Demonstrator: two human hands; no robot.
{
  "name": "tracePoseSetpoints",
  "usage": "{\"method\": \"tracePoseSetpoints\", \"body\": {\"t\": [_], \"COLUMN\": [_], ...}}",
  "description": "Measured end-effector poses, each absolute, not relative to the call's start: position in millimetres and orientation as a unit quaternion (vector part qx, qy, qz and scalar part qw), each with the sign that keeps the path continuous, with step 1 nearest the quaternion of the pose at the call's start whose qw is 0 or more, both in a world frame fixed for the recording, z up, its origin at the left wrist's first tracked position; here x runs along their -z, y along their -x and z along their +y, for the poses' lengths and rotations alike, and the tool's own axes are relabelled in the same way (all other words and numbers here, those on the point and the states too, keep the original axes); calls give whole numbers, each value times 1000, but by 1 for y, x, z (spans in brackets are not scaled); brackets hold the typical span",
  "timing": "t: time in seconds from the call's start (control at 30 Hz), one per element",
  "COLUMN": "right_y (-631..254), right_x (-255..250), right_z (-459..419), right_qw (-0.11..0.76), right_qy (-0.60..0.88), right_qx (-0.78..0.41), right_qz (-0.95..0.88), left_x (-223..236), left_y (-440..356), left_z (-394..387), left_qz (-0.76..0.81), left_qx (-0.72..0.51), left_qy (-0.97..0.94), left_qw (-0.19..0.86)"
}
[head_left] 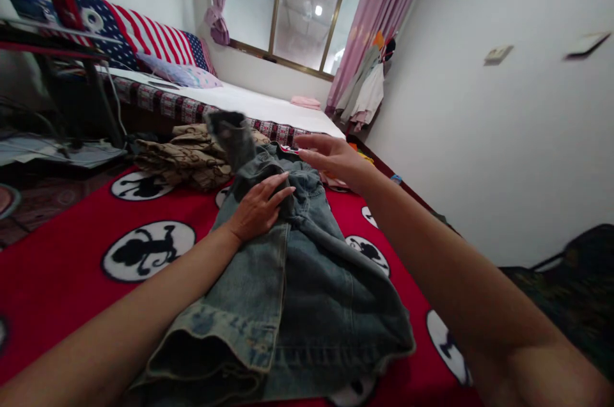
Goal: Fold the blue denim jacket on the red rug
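Observation:
A faded blue denim garment [307,292] lies spread on a red blanket [62,266] printed with black-and-white round figures. My left hand [259,207] rests flat on the denim near its far end, fingers stretched out and open. Just beyond it my right hand [330,157] hovers at the garment's far edge, fingers extended and slightly apart, holding nothing that I can see. A denim part [233,135] sticks up blurred between the hands and the far pile.
A crumpled tan patterned garment [185,157] lies on the blanket behind the denim. Farther back are a bed with a white sheet [249,100], flag-patterned pillows [139,32], a window with pink curtains [384,4], and clothes hanging by the white right wall [503,138].

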State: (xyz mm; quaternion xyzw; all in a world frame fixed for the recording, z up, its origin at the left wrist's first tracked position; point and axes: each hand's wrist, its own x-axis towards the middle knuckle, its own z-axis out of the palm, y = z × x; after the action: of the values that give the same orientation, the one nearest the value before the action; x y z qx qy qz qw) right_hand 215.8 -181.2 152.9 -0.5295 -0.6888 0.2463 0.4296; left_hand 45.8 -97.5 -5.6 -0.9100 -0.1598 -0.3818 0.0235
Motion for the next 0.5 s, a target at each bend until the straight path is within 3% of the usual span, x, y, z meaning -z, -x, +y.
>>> {"method": "tracePoseSetpoints", "body": {"t": [0.23,0.37,0.5], "right_y": [-263,-271,-266], "right_x": [-63,-34,-23], "right_z": [-314,-382,-422], "right_qw": [296,216,222], "right_qy": [714,787,816], "right_qx": [-88,-88,-116], "right_qz": [-629,-572,-521], "left_x": [12,12,13], "left_y": [-48,-48,-48], "left_z": [-91,-91,-91], "left_qz": [-160,-175,-195], "left_qx": [368,369,364], "left_qy": [916,912,909], "left_qw": [19,32,50]}}
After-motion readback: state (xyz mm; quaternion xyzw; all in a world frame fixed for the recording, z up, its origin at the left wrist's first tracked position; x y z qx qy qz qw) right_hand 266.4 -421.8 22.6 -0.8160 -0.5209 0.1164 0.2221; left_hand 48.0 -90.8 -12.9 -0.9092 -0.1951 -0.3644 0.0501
